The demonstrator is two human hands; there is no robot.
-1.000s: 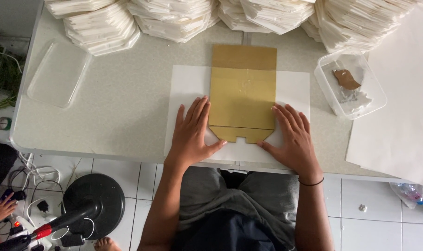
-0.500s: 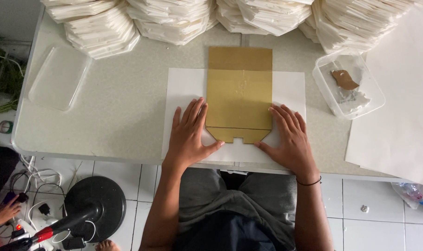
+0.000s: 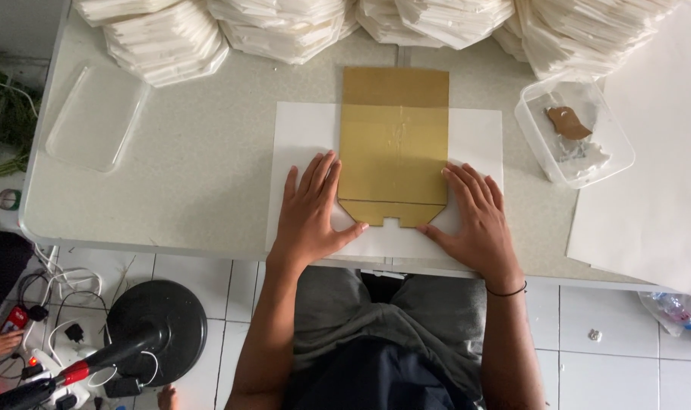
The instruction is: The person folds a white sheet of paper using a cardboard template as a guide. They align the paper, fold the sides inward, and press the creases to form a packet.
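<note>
A tan cardboard template (image 3: 393, 144) with a notched near edge lies on a white paper sheet (image 3: 302, 133) spread over the speckled table (image 3: 201, 175). My left hand (image 3: 311, 212) rests flat on the sheet, fingers apart, against the template's left edge, thumb under its near corner. On the other side my right hand (image 3: 476, 216) presses flat on the sheet by the template's right edge, with a dark band on that wrist. Neither hand grips anything.
Stacks of folded white paper pieces (image 3: 285, 26) line the far edge. A clear lid (image 3: 95, 114) lies at left, a clear tub (image 3: 573, 129) with a brown scrap at right, big white sheets (image 3: 657, 167) beyond it. A black fan base (image 3: 156, 326) and cables sit on the floor.
Both hands stay flat beside the template; the view has only shifted slightly.
</note>
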